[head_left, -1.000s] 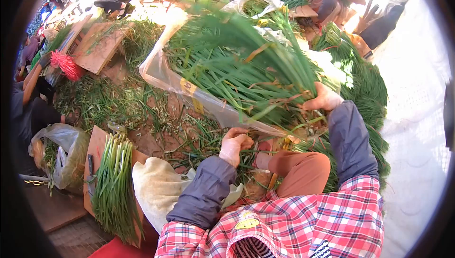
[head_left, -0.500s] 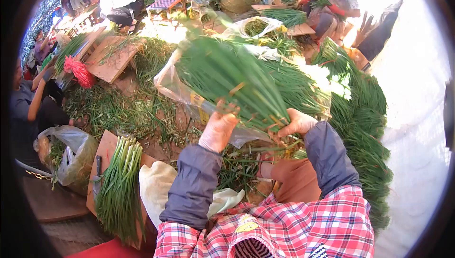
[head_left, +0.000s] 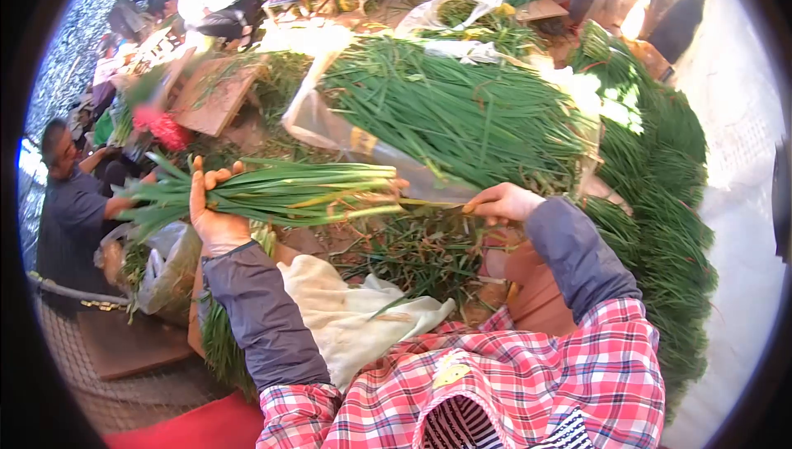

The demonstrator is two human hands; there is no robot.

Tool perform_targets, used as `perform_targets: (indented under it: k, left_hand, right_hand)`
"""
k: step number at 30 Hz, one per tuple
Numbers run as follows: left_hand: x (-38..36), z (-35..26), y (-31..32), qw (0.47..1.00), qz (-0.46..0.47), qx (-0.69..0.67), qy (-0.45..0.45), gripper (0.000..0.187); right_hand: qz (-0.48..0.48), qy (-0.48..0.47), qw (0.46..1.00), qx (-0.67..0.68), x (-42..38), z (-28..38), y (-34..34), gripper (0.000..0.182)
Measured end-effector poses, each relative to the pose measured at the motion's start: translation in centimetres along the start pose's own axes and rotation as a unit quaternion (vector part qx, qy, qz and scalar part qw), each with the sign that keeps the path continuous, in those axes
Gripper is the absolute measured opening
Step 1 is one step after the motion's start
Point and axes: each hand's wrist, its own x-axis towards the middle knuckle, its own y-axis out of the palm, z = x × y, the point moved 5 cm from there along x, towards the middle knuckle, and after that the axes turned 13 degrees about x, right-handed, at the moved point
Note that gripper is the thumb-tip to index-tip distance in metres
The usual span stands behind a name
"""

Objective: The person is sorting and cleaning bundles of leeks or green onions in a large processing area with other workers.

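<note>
My left hand (head_left: pixel 216 210) is wrapped round a bundle of long green stalks (head_left: pixel 322 189), held level with its leaf tips to the left. My right hand (head_left: pixel 503 204) pinches a thin yellowish leaf (head_left: pixel 437 202) that stretches from the cut end of the bundle. Behind my hands, a large pile of green stalks (head_left: pixel 462 111) lies on a clear plastic sheet (head_left: pixel 309 115). A white cloth (head_left: pixel 351 309) lies across my lap, below the bundle.
More tied green bundles (head_left: pixel 660 226) line the right side beside a white sheet (head_left: pixel 742 202). At left sits a person (head_left: pixel 78 193) near a plastic bag (head_left: pixel 169 272). Loose leaves (head_left: pixel 412 255) litter the ground. A wooden board (head_left: pixel 216 98) lies farther back.
The bundle has swung from above the pile to the left and now lies level in my left hand. My right hand has come off its base and draws a thin leaf out sideways.
</note>
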Motion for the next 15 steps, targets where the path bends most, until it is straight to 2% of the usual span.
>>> perform_targets:
  k: [1,2,3,4,5,6,7,8,10,11,13,14,15]
  left_hand:
    - [-0.1,-1.8,-1.0,1.000,0.004,0.011,0.028,0.035]
    - [-0.5,-3.2,-1.1,0.998,-0.013,0.036,0.043,0.035]
    - [-1.2,-4.0,-1.1,0.996,-0.032,0.060,0.058,0.035]
    - [-2.0,-4.7,-1.0,0.992,-0.053,0.085,0.074,0.036]
    - [-2.3,-4.3,-0.9,0.991,-0.042,0.110,0.065,0.039]
    - [-3.5,-3.8,0.8,0.985,-0.069,0.155,0.043,0.039]
    - [-3.8,-2.7,0.2,0.965,-0.118,0.231,0.043,0.035]
    - [-4.7,-1.7,1.2,0.966,-0.139,0.219,-0.006,0.039]
    - [-5.6,0.4,2.5,0.949,-0.118,0.286,0.056,0.033]
    - [-6.0,1.8,2.7,0.958,-0.091,0.272,0.011,0.033]
    - [-7.5,4.5,3.4,0.973,-0.062,0.207,-0.076,0.034]
    - [-8.4,5.5,4.1,0.973,-0.040,0.204,-0.100,0.033]
    - [-9.1,6.6,4.3,0.970,-0.019,0.208,-0.125,0.032]
  right_hand:
    - [0.009,-0.095,0.992,-0.085,0.5,-1.3,-0.6,0.047]
    - [0.017,-0.194,0.966,-0.168,-0.2,0.9,1.4,0.047]
    - [0.040,-0.112,0.936,-0.331,-1.2,1.4,2.8,0.051]
    - [0.037,-0.057,0.858,-0.509,-1.8,2.7,5.3,0.052]
    - [0.039,-0.021,0.813,-0.580,-3.1,4.9,8.3,0.047]
    - [0.041,-0.081,0.785,-0.613,-4.3,6.8,10.9,0.041]
    - [0.044,-0.112,0.794,-0.596,-5.2,8.5,12.6,0.041]
    - [0.048,-0.142,0.801,-0.579,-5.7,10.2,13.7,0.041]
    - [-0.002,-0.168,0.862,-0.478,-6.2,13.4,14.0,0.050]
    - [-0.030,-0.175,0.889,-0.422,-6.4,14.4,13.8,0.055]
    - [-0.028,-0.278,0.936,-0.214,-4.2,14.4,13.5,0.072]
    - [-0.027,-0.323,0.940,-0.105,-4.0,14.9,13.3,0.082]
    - [-0.010,-0.299,0.952,-0.065,-3.7,15.6,13.7,0.096]
